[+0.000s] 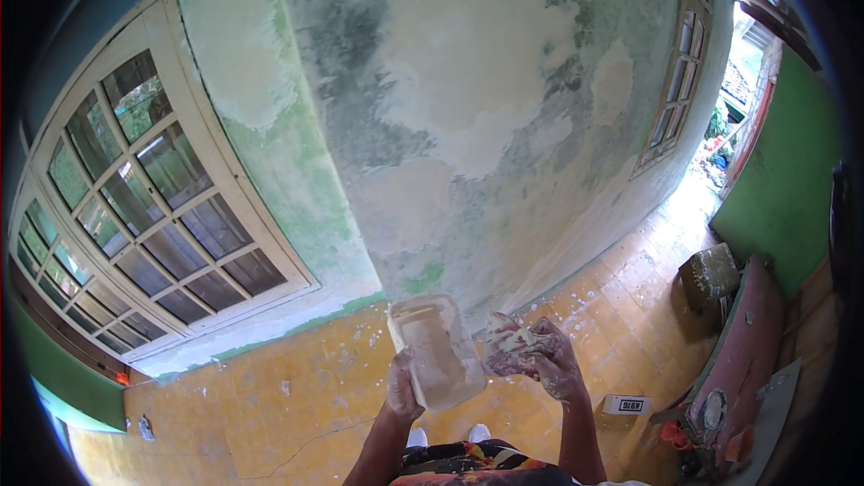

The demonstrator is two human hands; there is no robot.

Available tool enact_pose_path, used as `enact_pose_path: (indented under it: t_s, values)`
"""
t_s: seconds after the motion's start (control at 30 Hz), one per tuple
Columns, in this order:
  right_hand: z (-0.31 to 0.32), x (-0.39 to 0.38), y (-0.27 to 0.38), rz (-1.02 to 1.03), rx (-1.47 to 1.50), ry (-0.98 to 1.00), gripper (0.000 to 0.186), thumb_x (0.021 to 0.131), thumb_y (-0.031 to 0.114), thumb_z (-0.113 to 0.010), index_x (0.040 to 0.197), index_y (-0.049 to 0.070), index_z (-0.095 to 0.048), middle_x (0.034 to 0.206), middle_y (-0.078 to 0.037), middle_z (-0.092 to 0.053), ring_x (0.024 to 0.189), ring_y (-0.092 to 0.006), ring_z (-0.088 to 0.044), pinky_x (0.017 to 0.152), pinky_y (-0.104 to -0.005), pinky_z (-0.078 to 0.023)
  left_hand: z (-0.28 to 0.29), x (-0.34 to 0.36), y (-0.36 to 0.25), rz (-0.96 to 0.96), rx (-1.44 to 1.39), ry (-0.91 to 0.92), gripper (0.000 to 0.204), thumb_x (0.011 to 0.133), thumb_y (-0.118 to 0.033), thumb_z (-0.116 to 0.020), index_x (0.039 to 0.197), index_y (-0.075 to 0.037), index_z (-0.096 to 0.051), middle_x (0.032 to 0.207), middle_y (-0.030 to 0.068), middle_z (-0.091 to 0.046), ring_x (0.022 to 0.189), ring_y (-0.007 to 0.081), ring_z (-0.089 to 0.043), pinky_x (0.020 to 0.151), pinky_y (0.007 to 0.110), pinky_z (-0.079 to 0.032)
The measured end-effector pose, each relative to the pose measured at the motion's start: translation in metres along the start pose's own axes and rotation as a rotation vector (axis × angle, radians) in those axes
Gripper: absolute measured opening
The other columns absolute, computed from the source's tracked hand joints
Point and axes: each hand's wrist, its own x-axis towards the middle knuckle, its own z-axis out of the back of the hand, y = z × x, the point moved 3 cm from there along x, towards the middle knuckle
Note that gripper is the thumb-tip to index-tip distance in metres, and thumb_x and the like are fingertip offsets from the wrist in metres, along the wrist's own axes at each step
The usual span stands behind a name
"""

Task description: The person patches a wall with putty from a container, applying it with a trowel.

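Note:
My left hand point(405, 386) grips the left side of a pale rectangular plastic tub point(474, 378), with the fingers mostly hidden beneath it. Smooth off-white putty point(436, 346) lies inside the tub. Just right of the tub, my right hand point(558, 364) is closed on a putty-caked flat tool point(508, 346); the thick smears hide its exact shape. Putty also coats the right hand's fingers. Ahead of both hands rises a grey-green wall point(504, 234) with broad pale patches of putty.
A window with white-framed panes point(166, 189) is at left, another window point(675, 81) at far right. Putty specks dot the yellow tiled floor point(315, 405). On the right are a smeared box point(706, 274), a small white box point(626, 405) and a leaning pinkish board point(742, 342).

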Motion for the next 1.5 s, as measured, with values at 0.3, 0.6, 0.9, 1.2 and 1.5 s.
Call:
enact_pose_path:
  t_s: [0.3,0.6,0.9,1.2,1.5]
  values:
    - [-0.11,0.017,0.003,0.092,-0.416,0.13,0.026,0.089,0.005,-0.062,0.112,-0.005,-0.064,0.107,-0.018,-0.07,0.091,-0.0278,-0.067,0.085,-0.0353,-0.053,0.047,-0.023,-0.06,0.029,-0.156,0.046,0.069,0.09,-0.046,-0.06,0.142,-0.004,-0.044,0.131,0.0157,-0.059,0.115,0.0307,-0.061,0.099,0.047,-0.051]
    - [-0.181,0.02,-0.01,0.253,-0.689,0.253,0.033,0.085,0.007,-0.063,0.116,-0.006,-0.061,0.108,-0.026,-0.065,0.096,-0.0457,-0.062,0.085,-0.0443,-0.052,0.081,-0.034,-0.103,-0.206,0.197,-0.063,0.071,0.092,-0.052,-0.057,0.141,-0.002,-0.044,0.129,0.014,-0.059,0.115,0.0273,-0.06,0.099,0.042,-0.049]
    - [-0.187,0.014,-0.023,-0.015,-0.847,0.51,0.017,0.087,0.005,-0.061,0.101,-0.002,-0.067,0.094,-0.017,-0.067,0.085,-0.0319,-0.068,0.078,-0.0362,-0.054,0.074,-0.038,-0.131,-0.171,0.042,0.026,0.072,0.09,-0.047,-0.062,0.144,-0.003,-0.041,0.137,0.0146,-0.054,0.122,0.0298,-0.056,0.103,0.045,-0.047]
    - [-0.175,0.023,0.029,-0.005,-0.482,-0.024,0.019,0.089,0.013,-0.068,0.098,-0.004,-0.068,0.076,-0.01,-0.067,0.061,-0.0149,-0.063,0.056,-0.0302,-0.051,0.09,-0.038,-0.151,-0.085,-0.056,0.105,0.077,0.087,-0.04,-0.068,0.146,-0.002,-0.037,0.14,0.015,-0.052,0.126,0.0296,-0.054,0.106,0.046,-0.046]
    - [-0.246,0.025,0.017,-0.083,-0.39,-0.087,0.019,0.093,0.013,-0.066,0.101,-0.004,-0.068,0.068,-0.005,-0.064,0.054,-0.008,-0.057,0.048,-0.027,-0.046,0.106,-0.049,-0.155,-0.263,0.217,0.046,0.089,0.079,-0.036,-0.081,0.146,-0.002,-0.034,0.136,0.0119,-0.052,0.122,0.0248,-0.054,0.103,0.042,-0.047]
